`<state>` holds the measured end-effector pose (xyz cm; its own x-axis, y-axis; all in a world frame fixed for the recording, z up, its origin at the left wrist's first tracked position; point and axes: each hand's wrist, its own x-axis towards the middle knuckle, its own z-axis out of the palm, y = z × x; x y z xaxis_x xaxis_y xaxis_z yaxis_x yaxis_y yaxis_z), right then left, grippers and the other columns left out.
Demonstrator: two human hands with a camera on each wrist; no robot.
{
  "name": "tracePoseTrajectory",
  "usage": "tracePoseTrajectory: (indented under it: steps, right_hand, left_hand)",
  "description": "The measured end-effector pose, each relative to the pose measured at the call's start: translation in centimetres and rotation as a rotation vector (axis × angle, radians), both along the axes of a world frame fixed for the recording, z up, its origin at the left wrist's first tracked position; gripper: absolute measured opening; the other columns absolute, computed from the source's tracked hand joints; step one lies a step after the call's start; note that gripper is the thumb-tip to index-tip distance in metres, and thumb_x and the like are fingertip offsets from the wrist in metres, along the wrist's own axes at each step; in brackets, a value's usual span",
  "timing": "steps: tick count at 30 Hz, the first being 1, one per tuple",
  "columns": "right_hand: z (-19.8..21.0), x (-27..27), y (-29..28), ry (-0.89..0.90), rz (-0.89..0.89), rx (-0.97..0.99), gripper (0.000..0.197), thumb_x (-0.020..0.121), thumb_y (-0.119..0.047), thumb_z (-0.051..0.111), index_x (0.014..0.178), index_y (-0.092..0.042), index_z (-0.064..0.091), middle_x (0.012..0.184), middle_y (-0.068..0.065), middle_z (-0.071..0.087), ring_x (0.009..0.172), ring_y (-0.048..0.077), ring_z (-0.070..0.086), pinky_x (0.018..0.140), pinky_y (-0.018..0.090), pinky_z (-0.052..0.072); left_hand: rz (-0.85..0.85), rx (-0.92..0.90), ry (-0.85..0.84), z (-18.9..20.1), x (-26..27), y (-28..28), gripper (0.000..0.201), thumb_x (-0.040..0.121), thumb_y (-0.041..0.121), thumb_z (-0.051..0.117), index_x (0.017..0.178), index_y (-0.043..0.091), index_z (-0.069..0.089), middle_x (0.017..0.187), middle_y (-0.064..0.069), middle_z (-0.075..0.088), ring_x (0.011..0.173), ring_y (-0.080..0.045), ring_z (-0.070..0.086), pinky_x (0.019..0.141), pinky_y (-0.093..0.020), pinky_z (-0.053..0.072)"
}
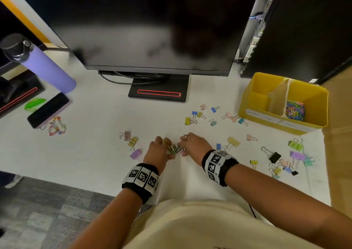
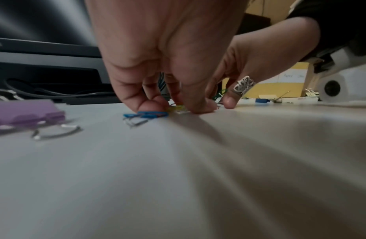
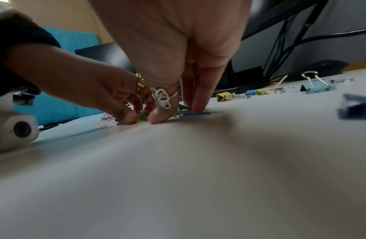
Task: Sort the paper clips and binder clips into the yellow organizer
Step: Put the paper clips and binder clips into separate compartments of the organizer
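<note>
Why hands meet: left hand (image 1: 159, 148) and right hand (image 1: 192, 144) come together over a small heap of paper clips (image 1: 174, 149) on the tabletop (image 1: 99, 127), likely raking flat clips into one bunch because singles are hard to lift
Left hand: fingers curled down, tips pressing a blue paper clip (image 2: 146, 114); pinching the heap
Right hand: fingers bent, tips on the tabletop at the heap's other side, closing on it
Yellow organizer (image 1: 308, 124): far right, well apart; right compartment already holds paper clips, left compartment looks empty
Binder clips (image 1: 233, 141): scattered loose, not yet sorted
</note>
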<state>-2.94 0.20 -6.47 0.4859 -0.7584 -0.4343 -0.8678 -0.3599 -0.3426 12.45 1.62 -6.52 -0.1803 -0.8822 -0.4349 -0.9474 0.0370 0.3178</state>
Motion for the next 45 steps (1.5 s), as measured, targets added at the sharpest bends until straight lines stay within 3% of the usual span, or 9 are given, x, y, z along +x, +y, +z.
tracePoseTrajectory:
  steps: [10, 18, 21, 27, 31, 34, 37, 42, 45]
  right_hand:
    - [0.1, -2.2, 2.1, -0.154, -0.246, 0.121, 0.024, 0.083, 0.007, 0.049, 0.104, 0.001, 0.058, 0.096, 0.012, 0.039, 0.096, 0.03, 0.053, 0.067, 0.028, 0.038]
    - [0.5, -5.8, 3.1, -0.538, -0.589, 0.131, 0.028, 0.071, 0.021, 0.048, 0.078, 0.005, 0.069, 0.088, 0.019, 0.07, 0.076, 0.015, 0.064, 0.063, -0.002, 0.037]
    - [2.1, -8.3, 3.2, -0.789, -0.851, 0.185, 0.04, 0.071, 0.024, 0.049, 0.064, -0.012, 0.064, 0.07, 0.003, 0.064, 0.055, -0.008, 0.058, 0.057, 0.007, 0.046]
    - [6.9, -17.2, 4.2, -1.157, -1.25, 0.001, 0.034, 0.071, 0.02, 0.061, 0.065, -0.013, 0.059, 0.071, 0.004, 0.061, 0.066, 0.01, 0.061, 0.064, 0.019, 0.055]
    - [8.9, -24.4, 3.6, -0.97, -1.437, -0.372, 0.041, 0.075, 0.02, 0.057, 0.06, -0.018, 0.056, 0.07, -0.002, 0.057, 0.06, 0.003, 0.061, 0.062, 0.016, 0.054]
    - [8.6, -28.7, 2.1, -0.64, -1.463, -0.538, 0.041, 0.075, 0.014, 0.061, 0.06, -0.024, 0.057, 0.071, 0.0, 0.06, 0.072, 0.019, 0.061, 0.071, 0.03, 0.053]
    - [8.7, -29.9, 1.2, -0.37, -1.278, -0.319, 0.024, 0.078, 0.006, 0.061, 0.097, -0.007, 0.062, 0.095, 0.015, 0.066, 0.095, 0.03, 0.062, 0.071, 0.017, 0.046]
    - [8.7, -29.3, 1.8, -0.302, -1.054, -0.233, 0.043, 0.08, -0.004, 0.063, 0.12, -0.009, 0.051, 0.113, 0.017, 0.064, 0.105, 0.031, 0.059, 0.094, 0.041, 0.049]
    - [8.8, -26.8, 3.3, -0.269, -0.902, -0.361, 0.032, 0.08, -0.005, 0.064, 0.112, -0.01, 0.061, 0.117, 0.014, 0.063, 0.107, 0.029, 0.057, 0.095, 0.032, 0.044]
  left_hand:
    - [-0.159, 0.002, -0.122, 0.0, -2.1, -0.9, 0.023, 0.091, 0.002, 0.041, 0.113, 0.006, 0.049, 0.114, -0.013, 0.045, 0.098, -0.028, 0.057, 0.084, -0.034, 0.051]
    - [-0.03, 0.043, 0.175, 3.2, -4.2, -2.7, 0.023, 0.091, 0.005, 0.05, 0.109, -0.002, 0.063, 0.117, -0.02, 0.059, 0.109, -0.031, 0.057, 0.093, -0.028, 0.042]
    - [-0.013, 0.043, 0.361, 5.7, -7.0, -3.4, 0.018, 0.09, 0.003, 0.052, 0.104, -0.003, 0.063, 0.101, -0.018, 0.063, 0.09, -0.03, 0.06, 0.08, -0.027, 0.047]
    - [-0.224, 0.075, 0.611, 9.6, -17.4, -5.6, 0.007, 0.093, 0.009, 0.049, 0.088, 0.008, 0.054, 0.082, -0.012, 0.054, 0.062, -0.014, 0.052, 0.06, -0.019, 0.048]
    - [-0.338, 0.025, 0.562, 11.4, -27.2, -7.0, 0.028, 0.094, 0.021, 0.052, 0.106, -0.003, 0.059, 0.105, -0.023, 0.064, 0.097, -0.034, 0.062, 0.087, -0.04, 0.05]
    - [-0.412, -0.009, 0.439, 12.4, -33.1, -7.7, 0.024, 0.093, 0.025, 0.053, 0.084, 0.004, 0.06, 0.092, -0.016, 0.063, 0.098, -0.031, 0.06, 0.083, -0.037, 0.048]
    - [-0.517, -0.03, 0.2, 11.7, -36.0, -8.4, 0.029, 0.092, 0.03, 0.054, 0.082, 0.004, 0.061, 0.073, -0.006, 0.053, 0.091, -0.029, 0.06, 0.072, -0.032, 0.043]
    - [-0.525, 0.025, 0.247, 10.9, -33.7, -8.2, 0.02, 0.091, 0.017, 0.056, 0.101, 0.0, 0.061, 0.111, -0.015, 0.065, 0.108, -0.031, 0.059, 0.093, -0.037, 0.049]
    - [-0.408, -0.03, 0.415, 11.3, -27.0, -7.1, 0.025, 0.089, 0.007, 0.055, 0.113, 0.002, 0.061, 0.124, -0.013, 0.062, 0.113, -0.028, 0.058, 0.101, -0.033, 0.045]
